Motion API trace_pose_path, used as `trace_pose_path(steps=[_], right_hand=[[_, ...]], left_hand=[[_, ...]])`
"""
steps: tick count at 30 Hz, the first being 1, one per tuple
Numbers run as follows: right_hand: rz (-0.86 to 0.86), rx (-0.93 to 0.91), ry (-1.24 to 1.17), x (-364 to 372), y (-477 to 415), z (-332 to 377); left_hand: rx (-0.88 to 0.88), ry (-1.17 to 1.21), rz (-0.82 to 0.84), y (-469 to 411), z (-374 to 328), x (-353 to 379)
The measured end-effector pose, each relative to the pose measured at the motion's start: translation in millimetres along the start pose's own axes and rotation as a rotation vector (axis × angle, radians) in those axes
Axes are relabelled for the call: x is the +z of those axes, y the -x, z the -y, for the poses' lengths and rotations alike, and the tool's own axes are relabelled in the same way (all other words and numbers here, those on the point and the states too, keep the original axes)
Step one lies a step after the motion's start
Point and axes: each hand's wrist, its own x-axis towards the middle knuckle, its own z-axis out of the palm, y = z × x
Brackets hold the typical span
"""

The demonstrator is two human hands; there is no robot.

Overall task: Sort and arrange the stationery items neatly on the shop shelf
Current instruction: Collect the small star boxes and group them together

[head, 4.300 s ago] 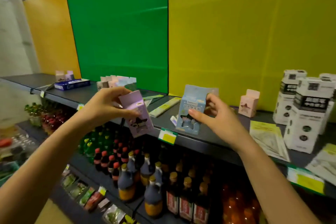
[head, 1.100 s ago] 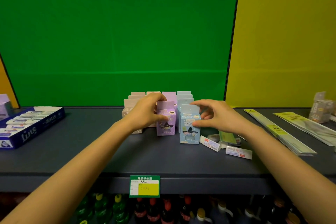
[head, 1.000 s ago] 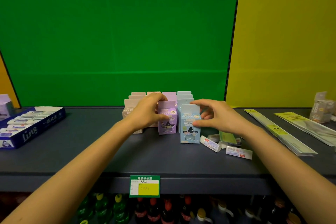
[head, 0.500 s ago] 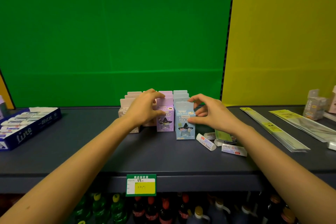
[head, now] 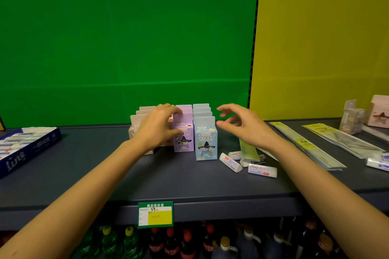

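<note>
Boxes stand in rows at centre frame on the shelf (head: 189, 183). Left hand (head: 156, 127) has its grip closed around the purple box (head: 183, 137), thumb on the front. Right hand (head: 245, 126) hovers just right of the blue box (head: 205, 143), fingers spread, holding nothing.

head-worn wide-angle view, facing straight at the shelf (head: 189, 183) from close by, looking forward and slightly down, price tag (head: 155, 214) at 6 o'clock, single view only
</note>
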Motion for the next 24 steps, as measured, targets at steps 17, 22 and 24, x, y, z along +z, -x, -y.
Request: trace_pose_path(steps=[17, 22, 24], right_hand=[[0.230, 0.593, 0.644, -20, 18, -48], [0.199, 0.623, 0.541, -13, 15, -51], [0.174, 0.617, 0.424, -19, 14, -54]], left_hand=[[0.116, 0.186, -0.167, 25, -65, -13], [0.131, 0.235, -0.091, 27, -95, 0], [0.132, 0.249, -0.037, 25, -108, 6]])
